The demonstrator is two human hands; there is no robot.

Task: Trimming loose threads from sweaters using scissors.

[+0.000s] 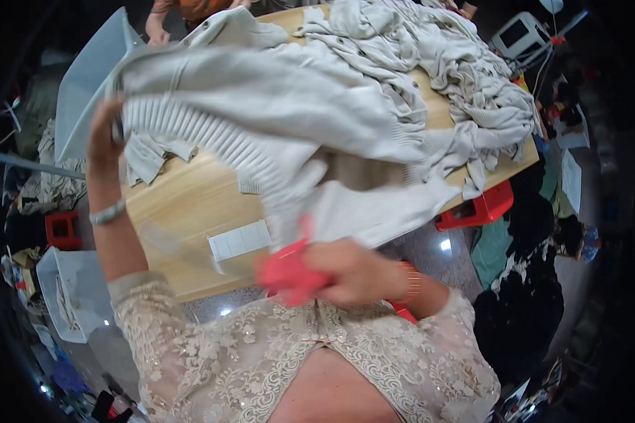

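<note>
A cream knit cardigan (261, 92) with a ribbed edge is raised over the table and partly smeared by motion. My left hand (106, 137), lifted at the table's left side, has its fingers closed on one end of the garment. Close to my chest, my right hand (360, 271) grips a red hand tool (293, 271); it is too blurred to tell its exact kind. From just above this tool the ribbed band runs up toward my left hand. A white paper slip (238, 240) lies on the wooden table (183, 204) below the garment.
A heap of similar cream knitwear (466, 77) covers the table's far right. Pale plastic bins (95, 84) stand to the left. A red stool (480, 206) is beside the right edge, near dark cloth (518, 310) on the floor. Another person's hand (156, 34) shows across the table.
</note>
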